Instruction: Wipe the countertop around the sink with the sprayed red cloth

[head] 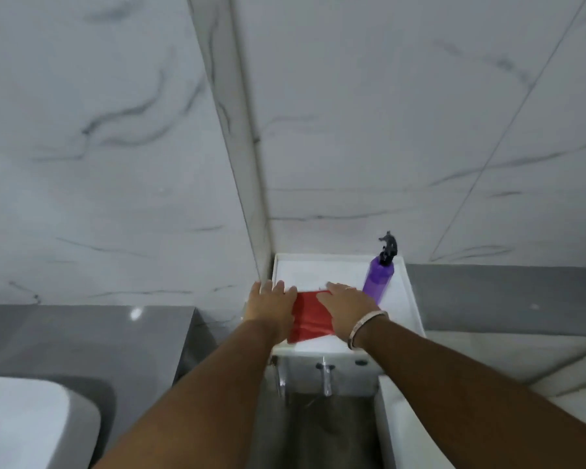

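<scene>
Red cloth (310, 314) lies flat on white countertop (400, 299) behind the sink; left hand (272, 304) and right hand (347, 308) press its two sides, fingers extended, close together, pinching nothing, likely spreading pressure for wiping; purple spray bottle (379, 277) stands aside, right.

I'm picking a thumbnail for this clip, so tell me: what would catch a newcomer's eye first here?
The bright red cloth stands out most, lying on the white countertop low in the middle of the view, with the left hand and right hand laid on its two sides. Next comes the translucent purple spray bottle with a black trigger, standing just right of the hands, before grey-veined marble wall tiles.
</scene>
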### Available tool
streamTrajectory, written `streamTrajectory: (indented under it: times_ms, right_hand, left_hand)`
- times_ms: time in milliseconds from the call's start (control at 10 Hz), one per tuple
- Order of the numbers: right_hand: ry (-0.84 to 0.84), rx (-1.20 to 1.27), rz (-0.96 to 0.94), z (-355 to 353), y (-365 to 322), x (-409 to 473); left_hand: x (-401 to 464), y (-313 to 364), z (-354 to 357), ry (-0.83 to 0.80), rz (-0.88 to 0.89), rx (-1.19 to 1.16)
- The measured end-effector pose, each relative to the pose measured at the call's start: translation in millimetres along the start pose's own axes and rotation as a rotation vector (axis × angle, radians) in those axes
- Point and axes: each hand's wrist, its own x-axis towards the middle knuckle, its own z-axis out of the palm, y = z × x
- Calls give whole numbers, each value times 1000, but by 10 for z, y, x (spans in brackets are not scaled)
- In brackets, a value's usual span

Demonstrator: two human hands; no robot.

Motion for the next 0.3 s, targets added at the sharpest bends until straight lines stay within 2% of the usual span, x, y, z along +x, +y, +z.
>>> streamTrajectory:
  times_ms: [100, 200, 300]
  right_hand:
    - [348, -39, 11, -1088, 8, -113]
    - [691, -164, 57, -2157, 183, -258]
    - [1001, -283, 166, -3656, 391, -797]
  left_hand:
    - [6, -52, -1032, 231, 26, -155]
    - [61, -108, -2166, 423, 25, -206]
    - [-242, -297, -3649, 794, -84, -66]
